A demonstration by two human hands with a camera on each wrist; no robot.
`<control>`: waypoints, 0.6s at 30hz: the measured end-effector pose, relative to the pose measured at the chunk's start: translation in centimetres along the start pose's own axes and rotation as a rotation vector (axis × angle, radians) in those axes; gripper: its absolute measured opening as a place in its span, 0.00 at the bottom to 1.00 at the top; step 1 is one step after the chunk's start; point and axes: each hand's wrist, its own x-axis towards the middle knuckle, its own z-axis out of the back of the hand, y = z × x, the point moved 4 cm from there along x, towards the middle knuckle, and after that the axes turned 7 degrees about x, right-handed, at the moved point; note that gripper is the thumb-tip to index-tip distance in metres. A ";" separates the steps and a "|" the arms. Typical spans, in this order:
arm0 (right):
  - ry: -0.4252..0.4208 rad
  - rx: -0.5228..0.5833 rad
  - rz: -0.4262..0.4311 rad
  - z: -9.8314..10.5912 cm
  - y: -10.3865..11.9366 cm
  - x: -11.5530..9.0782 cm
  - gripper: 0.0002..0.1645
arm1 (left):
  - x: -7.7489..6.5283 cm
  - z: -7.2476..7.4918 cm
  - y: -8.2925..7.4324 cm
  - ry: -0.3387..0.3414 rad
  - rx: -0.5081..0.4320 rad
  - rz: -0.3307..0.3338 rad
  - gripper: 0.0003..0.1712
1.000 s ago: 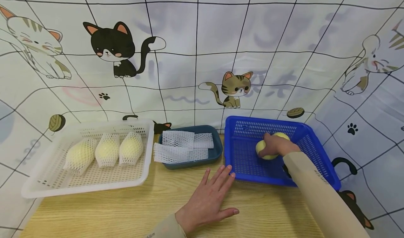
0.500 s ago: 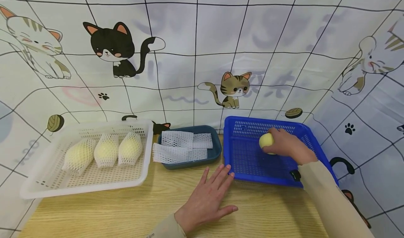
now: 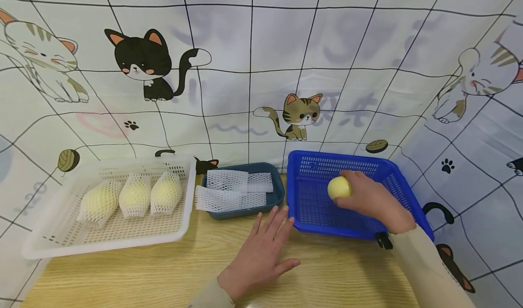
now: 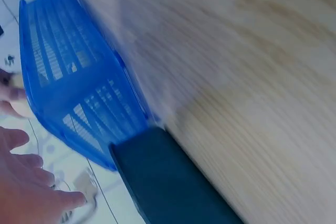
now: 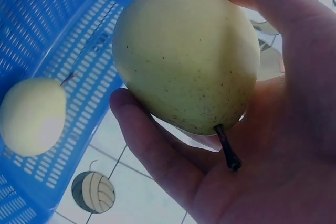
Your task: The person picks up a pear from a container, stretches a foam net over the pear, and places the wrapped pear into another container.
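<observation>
My right hand (image 3: 373, 203) grips a pale yellow pear (image 3: 339, 188) over the blue basket (image 3: 312, 228). In the right wrist view, fingers and thumb curl round this pear (image 5: 184, 51), its dark stem pointing toward the palm. A second pear (image 5: 34, 116) lies in the basket there; from the head view my right hand hides it. My left hand (image 3: 255, 255) is spread palm down by the basket's near left corner, holding nothing. Just beyond its fingertips sits a dark teal tray (image 3: 278, 194) with white foam net sleeves (image 3: 229, 192).
On the left stands a white basket (image 3: 122, 244) with three pears (image 3: 135, 196) in foam nets. Behind everything hangs a cat-print cloth (image 3: 229, 72). The wooden table (image 3: 135, 276) runs along the front.
My right hand has brought one pear up and toward me, away from the other pear, which has gone out of sight behind the hand. My left hand keeps its place by the basket.
</observation>
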 end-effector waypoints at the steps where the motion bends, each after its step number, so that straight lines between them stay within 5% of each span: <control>1: -0.004 0.003 0.005 -0.1 0.2 -0.2 0.46 | -0.1 0.1 0.4 0.000 -0.011 0.016 0.51; 8: -0.025 0.027 0.023 -0.5 1.6 -0.9 0.50 | -1.5 0.9 3.5 -0.085 -0.115 0.119 0.48; 13: -0.075 0.027 0.067 -0.9 3.0 -1.6 0.49 | -2.9 1.6 5.4 -0.212 -0.265 0.195 0.46; 18: -0.104 0.031 0.125 -1.5 4.5 -2.0 0.46 | -3.9 2.2 6.9 -0.267 -0.394 0.293 0.40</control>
